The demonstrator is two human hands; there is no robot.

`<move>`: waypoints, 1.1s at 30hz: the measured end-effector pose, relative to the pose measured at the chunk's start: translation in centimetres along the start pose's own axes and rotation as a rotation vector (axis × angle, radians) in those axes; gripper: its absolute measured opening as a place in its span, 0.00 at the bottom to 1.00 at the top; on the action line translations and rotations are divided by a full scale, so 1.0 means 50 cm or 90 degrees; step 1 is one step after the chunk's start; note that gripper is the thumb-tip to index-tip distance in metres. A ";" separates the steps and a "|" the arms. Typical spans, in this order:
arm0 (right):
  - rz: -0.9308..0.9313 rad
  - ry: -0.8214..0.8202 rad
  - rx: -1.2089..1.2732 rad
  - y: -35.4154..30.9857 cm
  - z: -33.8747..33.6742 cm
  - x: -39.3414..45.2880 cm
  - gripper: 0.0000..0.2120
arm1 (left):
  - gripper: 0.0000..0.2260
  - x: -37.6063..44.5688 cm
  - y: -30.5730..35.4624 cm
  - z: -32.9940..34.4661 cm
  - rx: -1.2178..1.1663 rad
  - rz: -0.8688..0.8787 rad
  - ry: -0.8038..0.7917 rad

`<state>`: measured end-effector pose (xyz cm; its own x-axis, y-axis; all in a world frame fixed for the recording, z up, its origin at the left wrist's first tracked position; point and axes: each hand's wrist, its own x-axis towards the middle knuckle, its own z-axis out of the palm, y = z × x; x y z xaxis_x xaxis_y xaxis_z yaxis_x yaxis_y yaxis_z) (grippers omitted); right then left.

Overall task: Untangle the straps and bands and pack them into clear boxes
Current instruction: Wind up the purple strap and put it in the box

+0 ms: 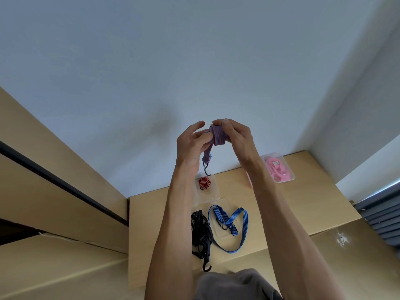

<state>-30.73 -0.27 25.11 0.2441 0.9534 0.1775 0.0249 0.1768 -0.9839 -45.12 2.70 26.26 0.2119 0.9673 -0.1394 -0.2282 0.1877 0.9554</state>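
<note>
Both hands are raised above the table. My right hand grips a rolled-up red-and-blue striped strap. My left hand pinches the strap's loose tail, which hangs down and ends in a black hook. Below on the table, a red-and-white striped strap lies coiled in a clear box. A pink band fills another clear box at the back right. A blue striped strap lies looped over a clear box lid, and a tangled black strap sits to its left.
The wooden table stands against a white wall. A wooden panel with a dark gap runs along the left. A grey radiator is at the right edge. Grey clothing shows at the bottom.
</note>
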 end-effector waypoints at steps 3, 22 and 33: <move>0.026 0.007 0.001 0.000 0.000 0.003 0.12 | 0.31 -0.001 -0.009 -0.001 0.036 0.040 -0.026; 0.001 0.068 0.021 0.007 -0.003 -0.013 0.21 | 0.06 0.001 0.008 -0.006 0.098 -0.030 -0.016; 0.018 -0.011 0.023 0.005 0.005 -0.030 0.14 | 0.08 -0.003 -0.002 -0.017 0.073 0.080 -0.019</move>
<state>-31.31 -1.58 24.61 0.2272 0.9621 0.1506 -0.0162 0.1584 -0.9872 -45.95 2.69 25.97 0.2170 0.9761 -0.0104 -0.1455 0.0429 0.9884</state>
